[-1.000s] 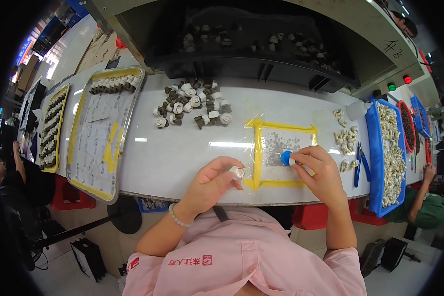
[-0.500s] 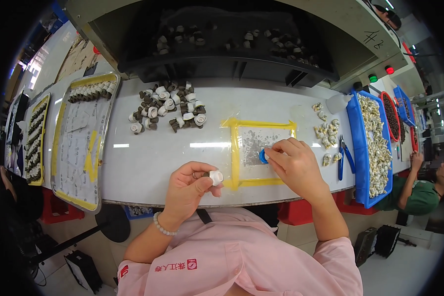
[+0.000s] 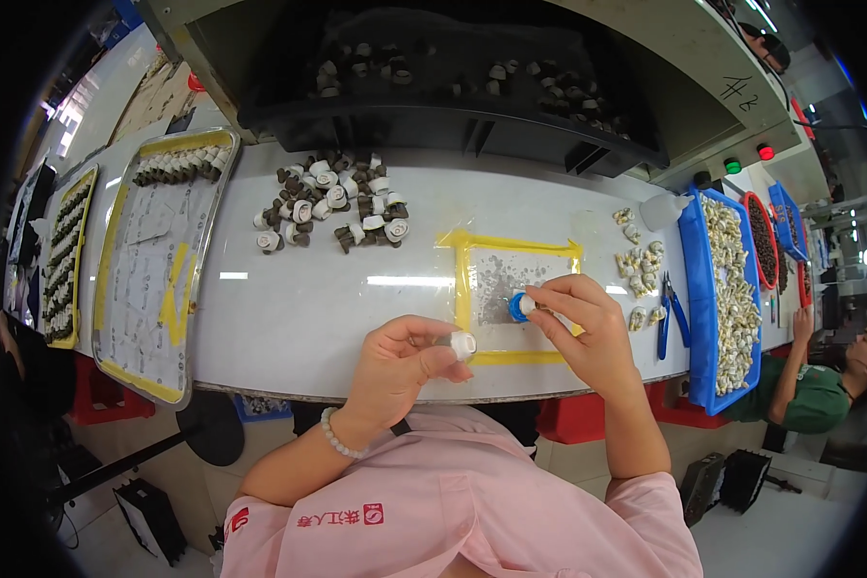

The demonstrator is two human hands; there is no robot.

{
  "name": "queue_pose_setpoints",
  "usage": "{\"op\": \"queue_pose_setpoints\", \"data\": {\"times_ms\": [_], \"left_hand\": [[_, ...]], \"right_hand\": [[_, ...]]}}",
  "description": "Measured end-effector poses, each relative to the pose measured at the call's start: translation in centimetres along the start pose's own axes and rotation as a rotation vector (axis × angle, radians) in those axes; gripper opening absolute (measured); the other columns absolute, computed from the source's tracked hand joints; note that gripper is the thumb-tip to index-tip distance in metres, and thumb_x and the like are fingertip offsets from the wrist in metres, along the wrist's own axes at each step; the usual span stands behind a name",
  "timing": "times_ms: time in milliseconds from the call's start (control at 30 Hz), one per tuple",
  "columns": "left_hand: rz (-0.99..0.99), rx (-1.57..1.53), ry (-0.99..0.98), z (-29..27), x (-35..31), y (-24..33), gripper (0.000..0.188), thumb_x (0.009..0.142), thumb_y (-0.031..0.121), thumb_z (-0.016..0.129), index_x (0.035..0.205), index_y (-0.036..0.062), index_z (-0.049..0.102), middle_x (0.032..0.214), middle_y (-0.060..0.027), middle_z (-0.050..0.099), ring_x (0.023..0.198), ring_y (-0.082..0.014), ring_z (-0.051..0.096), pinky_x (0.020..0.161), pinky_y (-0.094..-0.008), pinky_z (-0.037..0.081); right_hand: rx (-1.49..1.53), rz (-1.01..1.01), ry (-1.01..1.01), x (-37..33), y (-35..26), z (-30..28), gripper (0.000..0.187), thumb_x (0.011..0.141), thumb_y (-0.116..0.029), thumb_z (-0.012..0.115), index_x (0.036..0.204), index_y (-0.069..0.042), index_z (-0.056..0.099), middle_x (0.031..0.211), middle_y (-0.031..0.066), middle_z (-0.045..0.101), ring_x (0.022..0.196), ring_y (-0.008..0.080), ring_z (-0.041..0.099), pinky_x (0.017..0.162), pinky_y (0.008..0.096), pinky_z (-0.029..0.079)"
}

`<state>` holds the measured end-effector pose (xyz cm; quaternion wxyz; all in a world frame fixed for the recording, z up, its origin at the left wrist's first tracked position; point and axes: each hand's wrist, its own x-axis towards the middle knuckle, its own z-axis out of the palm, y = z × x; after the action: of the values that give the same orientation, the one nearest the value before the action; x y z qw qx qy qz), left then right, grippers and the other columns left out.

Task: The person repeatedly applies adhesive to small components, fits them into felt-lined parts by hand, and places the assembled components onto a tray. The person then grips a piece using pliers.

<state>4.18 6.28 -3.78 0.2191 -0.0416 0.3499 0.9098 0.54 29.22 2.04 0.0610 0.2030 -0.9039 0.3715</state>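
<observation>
1. The left hand has its thumb and index finger closed around a small, short white round piece with a pale end face, the other fingers loosely curled. The grip sits low on the piece, probably to leave that face uncovered.

2. The right hand pinches, thumb against index, a second small white piece. The gap between these fingertips is only as wide as the piece.

3. Touching that second piece, just left of the right fingertips, is a shallow round blue plastic cup; whether the piece sits inside it, I cannot tell. The cup seems placed there for easy reach.

4. Below the right fingertips lies a spotted pale panel framed in yellow tape, which likely holds it flat.

5. Beyond the left fingers is a heap of white pieces with dark brown bases; right of the right fingers are blue-handled metal pliers, likely set aside within reach.
</observation>
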Motion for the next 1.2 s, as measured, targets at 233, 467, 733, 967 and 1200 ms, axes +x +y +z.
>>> {"op": "queue_pose_setpoints", "data": {"times_ms": [233, 467, 733, 967, 1200], "left_hand": [[0.048, -0.001, -0.01, 0.2, 0.1, -0.4, 0.022, 0.085, 0.0, 0.063, 0.106, -0.0041, 0.059, 0.094, -0.0195, 0.066, 0.076, -0.0272, 0.067, 0.067, -0.0366, 0.057], [0.069, 0.031, 0.004, 0.0, -0.1, -0.6, 0.02, 0.084, -0.001, 0.063, 0.104, -0.0038, 0.061, 0.096, -0.0197, 0.066, 0.076, -0.0278, 0.067, 0.064, -0.0369, 0.058], [0.095, 0.089, -0.014, -0.2, -0.2, -0.9, 0.016, 0.085, -0.001, 0.062, 0.101, -0.0015, 0.064, 0.095, -0.0192, 0.066, 0.075, -0.0273, 0.067, 0.064, -0.0366, 0.059], [0.079, 0.037, -0.012, -0.4, -0.1, -0.8, 0.015, 0.088, 0.001, 0.06, 0.102, -0.0017, 0.062, 0.095, -0.0169, 0.066, 0.075, -0.0249, 0.066, 0.062, -0.0343, 0.057], [-0.228, -0.277, -0.002, 0.4, 0.3, 1.6, 0.014, 0.093, 0.012, 0.056, 0.098, 0.0005, 0.061, 0.091, -0.0121, 0.065, 0.075, -0.0193, 0.062, 0.069, -0.0293, 0.053]], "right_hand": [[0.408, 0.073, -0.068, -0.3, -2.0, 1.0, 0.024, 0.077, 0.0, 0.068, 0.101, -0.002, 0.068, 0.091, 0.01, 0.065, 0.081, 0.0198, 0.062, 0.07, 0.0275, 0.048], [0.46, 0.061, -0.142, -0.2, -3.1, 1.7, 0.028, 0.075, 0.0, 0.071, 0.102, -0.001, 0.069, 0.088, 0.0094, 0.064, 0.08, 0.017, 0.06, 0.067, 0.0253, 0.046], [0.48, 0.083, -0.176, -0.4, -3.1, 2.4, 0.031, 0.072, 0.002, 0.073, 0.102, -0.002, 0.07, 0.085, 0.008, 0.064, 0.075, 0.0153, 0.057, 0.061, 0.0246, 0.044], [0.514, 0.11, -0.177, 0.0, -3.1, 2.5, 0.028, 0.075, 0.0, 0.072, 0.103, -0.002, 0.069, 0.084, 0.0076, 0.064, 0.073, 0.0157, 0.058, 0.061, 0.0253, 0.045], [0.423, -0.06, -0.088, 0.4, -3.6, 2.9, 0.04, 0.072, -0.003, 0.075, 0.112, -0.002, 0.065, 0.091, 0.0101, 0.066, 0.075, 0.0176, 0.06, 0.064, 0.0271, 0.047]]}}
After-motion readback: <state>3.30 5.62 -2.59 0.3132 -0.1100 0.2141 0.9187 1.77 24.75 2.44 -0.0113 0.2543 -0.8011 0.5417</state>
